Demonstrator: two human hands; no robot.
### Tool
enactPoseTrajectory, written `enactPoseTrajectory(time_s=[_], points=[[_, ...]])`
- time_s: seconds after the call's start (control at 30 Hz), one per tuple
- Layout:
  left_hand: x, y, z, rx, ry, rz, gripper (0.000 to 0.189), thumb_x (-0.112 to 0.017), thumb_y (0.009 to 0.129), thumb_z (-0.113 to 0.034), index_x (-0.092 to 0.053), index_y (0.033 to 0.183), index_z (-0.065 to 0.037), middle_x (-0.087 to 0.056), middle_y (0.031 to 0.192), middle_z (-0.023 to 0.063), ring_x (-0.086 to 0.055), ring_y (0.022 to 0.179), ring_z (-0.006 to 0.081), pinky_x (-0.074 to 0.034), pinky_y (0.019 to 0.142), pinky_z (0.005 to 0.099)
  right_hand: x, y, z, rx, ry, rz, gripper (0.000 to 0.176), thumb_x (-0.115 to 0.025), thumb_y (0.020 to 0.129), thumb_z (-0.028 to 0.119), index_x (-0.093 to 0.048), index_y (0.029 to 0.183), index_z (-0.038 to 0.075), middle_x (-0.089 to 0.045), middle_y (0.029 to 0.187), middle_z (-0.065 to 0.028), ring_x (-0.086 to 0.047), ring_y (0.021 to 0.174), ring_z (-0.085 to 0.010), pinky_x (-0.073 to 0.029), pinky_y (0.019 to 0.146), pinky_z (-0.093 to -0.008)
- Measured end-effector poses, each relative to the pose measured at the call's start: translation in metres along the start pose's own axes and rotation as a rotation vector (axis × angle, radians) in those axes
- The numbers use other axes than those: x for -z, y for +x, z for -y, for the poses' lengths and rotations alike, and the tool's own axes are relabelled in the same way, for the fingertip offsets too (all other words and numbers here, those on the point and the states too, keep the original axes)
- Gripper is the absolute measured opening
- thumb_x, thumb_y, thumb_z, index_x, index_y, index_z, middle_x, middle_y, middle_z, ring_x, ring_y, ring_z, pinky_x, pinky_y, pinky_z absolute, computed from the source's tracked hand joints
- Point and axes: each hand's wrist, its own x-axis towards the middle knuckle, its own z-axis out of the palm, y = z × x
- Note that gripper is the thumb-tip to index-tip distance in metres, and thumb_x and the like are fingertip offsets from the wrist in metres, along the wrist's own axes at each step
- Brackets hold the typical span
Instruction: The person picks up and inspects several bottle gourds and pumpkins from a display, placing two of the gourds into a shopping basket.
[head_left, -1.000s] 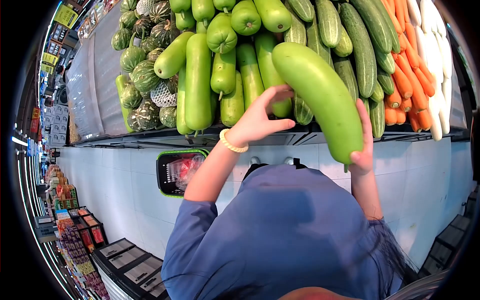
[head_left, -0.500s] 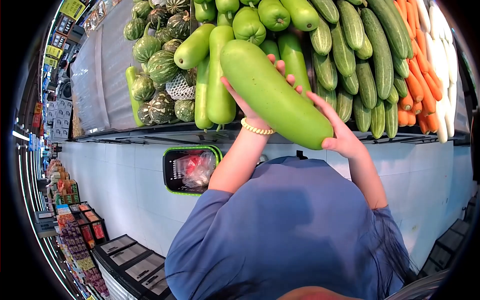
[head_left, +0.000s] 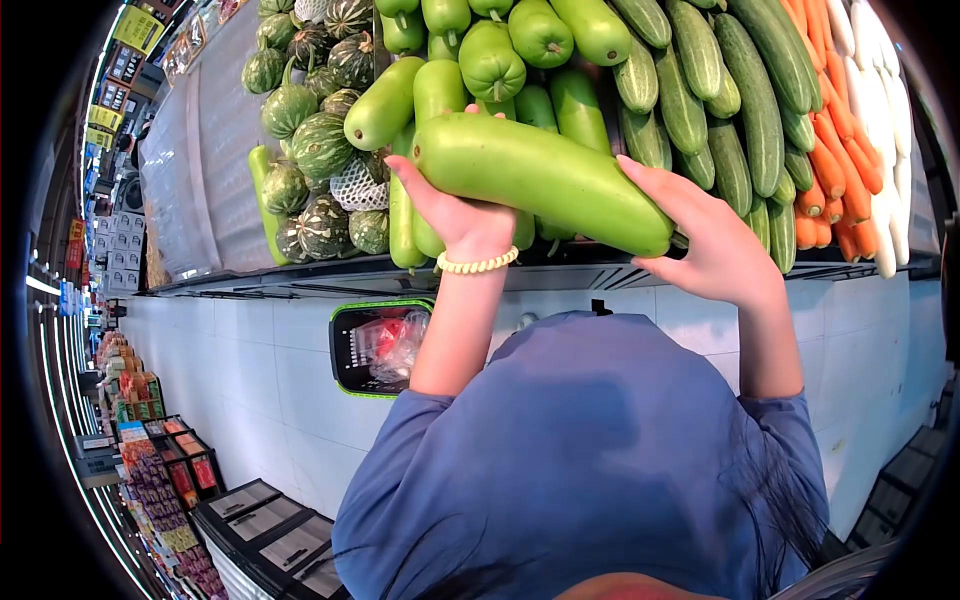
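A large, smooth, light-green bottle gourd (head_left: 545, 178) is held out over the front edge of the produce display, tilted with its right end lower. Beneath its left end, my left hand (head_left: 462, 222) supports it, palm up; its fingers are mostly hidden behind the gourd, and a pale yellow coiled band circles the wrist. At the other end my right hand (head_left: 715, 232) grips it between thumb and fingers. More bottle gourds (head_left: 578, 105) lie on the display behind it.
Small striped pumpkins (head_left: 322, 138) lie to the left, cucumbers (head_left: 735, 165) to the right, then carrots (head_left: 850, 170) and white radishes (head_left: 893, 130). A black basket with a green rim (head_left: 335, 345) holding bagged goods stands on the floor.
The bottle gourd has turned from a steep slant to nearly level. My left hand has shifted left beneath it, and my right hand has moved slightly right with its end.
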Motion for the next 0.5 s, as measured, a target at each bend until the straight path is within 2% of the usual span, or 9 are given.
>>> enactPoseTrajectory(time_s=[0.1,0.23,0.27,0.37,0.4,0.5], points=[[-0.002,-0.002,-0.002,-0.041,-0.096,0.26,0.08,-0.047,0.078,-0.073,-0.051,0.125,-0.009,-0.05,0.129,0.0118,-0.042,0.123,0.0358,-0.032,0.104,0.052,0.0,0.0,-0.006,0.029,-0.047,-0.057,0.079,-0.071,0.069,0.007,-0.035,0.139,0.009,-0.046,0.133,-0.0152,-0.048,0.12,-0.0318,-0.042,0.098,-0.036],[-0.016,-0.01,-0.005,-0.244,0.185,0.428,0.081,-0.047,0.079,-0.071,-0.042,0.133,-0.01,-0.042,0.137,0.0119,-0.041,0.124,0.0358,-0.03,0.104,0.0569,-0.02,-0.002,-0.022,0.034,0.001,-0.155,0.078,-0.071,0.069,0.007,-0.035,0.138,0.003,-0.044,0.136,-0.0163,-0.046,0.123,-0.0314,-0.039,0.101,-0.0359],[-0.021,-0.015,-0.005,-0.3,0.341,0.46,0.088,-0.048,0.077,-0.072,-0.033,0.138,-0.011,-0.038,0.139,0.0128,-0.041,0.124,0.0355,-0.03,0.103,0.0592,-0.027,-0.003,-0.027,0.03,0.011,-0.183,0.078,-0.071,0.069,0.007,-0.034,0.138,0.003,-0.044,0.136,-0.017,-0.046,0.123,-0.0317,-0.039,0.101,-0.036],[-0.025,-0.022,-0.006,-0.355,0.504,0.568,0.095,-0.048,0.075,-0.075,-0.027,0.141,-0.011,-0.037,0.139,0.0139,-0.04,0.125,0.0352,-0.031,0.103,0.0594,-0.041,-0.008,-0.032,0.037,0.051,-0.252,0.077,-0.072,0.069,0.005,-0.036,0.137,0.002,-0.045,0.134,-0.019,-0.046,0.123,-0.0332,-0.039,0.101,-0.0366],[-0.024,-0.022,-0.006,-0.362,0.529,0.605,0.1,-0.05,0.072,-0.077,-0.022,0.143,-0.011,-0.035,0.14,0.0148,-0.041,0.125,0.0348,-0.031,0.103,0.0589,-0.042,-0.01,-0.034,0.062,0.036,-0.276,0.077,-0.072,0.068,0.004,-0.037,0.137,0.002,-0.046,0.134,-0.0188,-0.047,0.122,-0.0335,-0.04,0.1,-0.0366],[-0.027,-0.021,-0.005,-0.325,0.506,0.627,0.102,-0.051,0.071,-0.077,-0.021,0.143,-0.011,-0.033,0.142,0.0145,-0.039,0.126,0.0362,-0.031,0.104,0.057,-0.038,-0.014,-0.041,0.173,-0.101,-0.381,0.075,-0.071,0.065,-0.001,-0.041,0.134,0.003,-0.047,0.132,-0.0185,-0.05,0.118,-0.0345,-0.043,0.097,-0.0375]])
